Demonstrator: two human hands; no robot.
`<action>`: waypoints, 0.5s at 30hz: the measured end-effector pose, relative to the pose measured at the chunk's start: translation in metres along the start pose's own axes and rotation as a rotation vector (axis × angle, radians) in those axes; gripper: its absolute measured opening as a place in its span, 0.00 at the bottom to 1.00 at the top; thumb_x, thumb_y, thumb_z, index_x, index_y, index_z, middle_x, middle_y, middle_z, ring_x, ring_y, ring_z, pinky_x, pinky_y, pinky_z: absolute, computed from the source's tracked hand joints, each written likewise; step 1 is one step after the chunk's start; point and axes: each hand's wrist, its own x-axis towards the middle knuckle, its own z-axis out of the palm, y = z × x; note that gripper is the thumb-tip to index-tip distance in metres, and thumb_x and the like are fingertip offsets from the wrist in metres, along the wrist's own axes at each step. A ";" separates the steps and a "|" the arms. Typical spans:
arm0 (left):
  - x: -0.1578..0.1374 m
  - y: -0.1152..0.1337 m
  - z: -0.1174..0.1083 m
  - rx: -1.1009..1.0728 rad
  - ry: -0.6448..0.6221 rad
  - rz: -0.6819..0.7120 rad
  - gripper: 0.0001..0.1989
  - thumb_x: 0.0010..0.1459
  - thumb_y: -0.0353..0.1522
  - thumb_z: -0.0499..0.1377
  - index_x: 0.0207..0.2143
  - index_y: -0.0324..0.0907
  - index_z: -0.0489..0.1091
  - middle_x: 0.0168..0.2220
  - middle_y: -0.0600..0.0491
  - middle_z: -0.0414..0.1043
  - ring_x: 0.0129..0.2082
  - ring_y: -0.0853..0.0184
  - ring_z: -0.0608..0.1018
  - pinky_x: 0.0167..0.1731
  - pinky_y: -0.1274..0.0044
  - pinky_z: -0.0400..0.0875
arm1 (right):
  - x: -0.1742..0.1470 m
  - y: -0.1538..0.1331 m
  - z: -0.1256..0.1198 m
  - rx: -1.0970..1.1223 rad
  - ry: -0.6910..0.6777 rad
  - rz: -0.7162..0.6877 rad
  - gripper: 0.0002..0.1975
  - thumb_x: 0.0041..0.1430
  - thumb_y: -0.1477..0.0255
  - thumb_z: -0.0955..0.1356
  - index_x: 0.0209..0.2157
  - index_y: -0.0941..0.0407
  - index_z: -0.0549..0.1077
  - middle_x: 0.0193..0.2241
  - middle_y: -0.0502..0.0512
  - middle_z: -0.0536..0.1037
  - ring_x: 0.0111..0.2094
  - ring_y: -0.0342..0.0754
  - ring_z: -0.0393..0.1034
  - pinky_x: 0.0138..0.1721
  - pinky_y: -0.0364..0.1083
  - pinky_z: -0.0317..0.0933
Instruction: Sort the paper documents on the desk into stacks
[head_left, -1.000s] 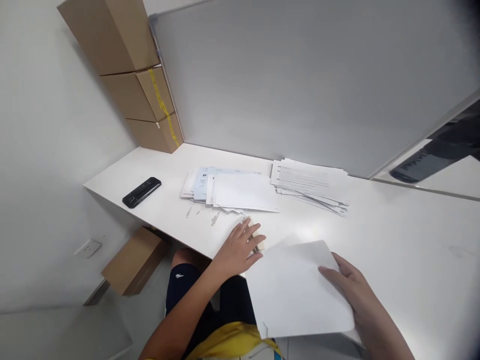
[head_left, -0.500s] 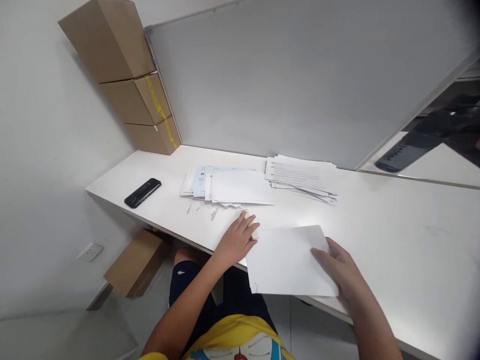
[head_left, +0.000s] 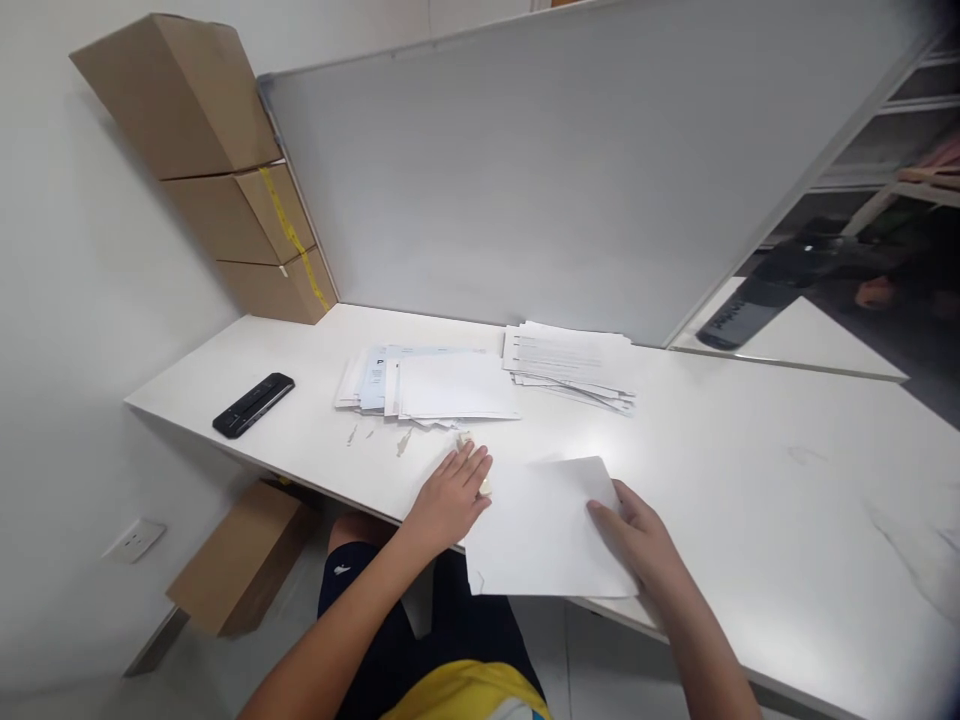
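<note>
My left hand (head_left: 448, 500) lies over a small cream-coloured stapler (head_left: 465, 438) on the table, its fingers pressing down across it. Most of the stapler is hidden under the hand. In my right hand (head_left: 630, 530) is a white sheet of paper (head_left: 547, 535), pinched by its right edge with the thumb on top; I cannot tell whether it is several sheets. The paper's upper left corner meets the stapler, and its lower edge hangs past the table's front edge. A small mark shows at its lower left corner.
Beyond my left hand lies a pile of papers (head_left: 457, 385); a second pile of printed sheets (head_left: 570, 355) is to its right. A black phone (head_left: 253, 404) rests at the left. Cardboard boxes (head_left: 217, 100) are stacked by the whiteboard (head_left: 525, 180); another box (head_left: 236, 560) is below the table.
The whole view has shifted, so things sit further left and slightly lower. Both hands keep their places on the stapler and the paper; the left fingers reach a little further over the stapler.
</note>
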 end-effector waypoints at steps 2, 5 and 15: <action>0.000 -0.002 0.004 0.029 -0.008 0.010 0.28 0.70 0.37 0.47 0.69 0.40 0.48 0.67 0.45 0.58 0.70 0.60 0.54 0.66 0.63 0.57 | 0.003 0.005 -0.003 -0.005 -0.011 0.003 0.23 0.52 0.56 0.69 0.46 0.55 0.72 0.39 0.57 0.80 0.39 0.57 0.76 0.33 0.48 0.69; 0.001 -0.005 0.010 0.083 -0.023 0.037 0.26 0.71 0.35 0.45 0.68 0.39 0.50 0.66 0.45 0.59 0.69 0.59 0.56 0.65 0.64 0.57 | 0.007 0.009 -0.006 -0.010 -0.033 0.009 0.23 0.53 0.56 0.69 0.46 0.55 0.73 0.40 0.57 0.80 0.38 0.56 0.76 0.33 0.48 0.69; 0.003 -0.012 -0.010 -0.053 0.016 0.090 0.28 0.70 0.37 0.48 0.69 0.41 0.48 0.66 0.45 0.60 0.69 0.58 0.57 0.65 0.61 0.58 | 0.013 0.023 -0.029 0.097 -0.084 0.109 0.26 0.54 0.56 0.70 0.52 0.55 0.72 0.39 0.58 0.82 0.34 0.58 0.78 0.32 0.50 0.71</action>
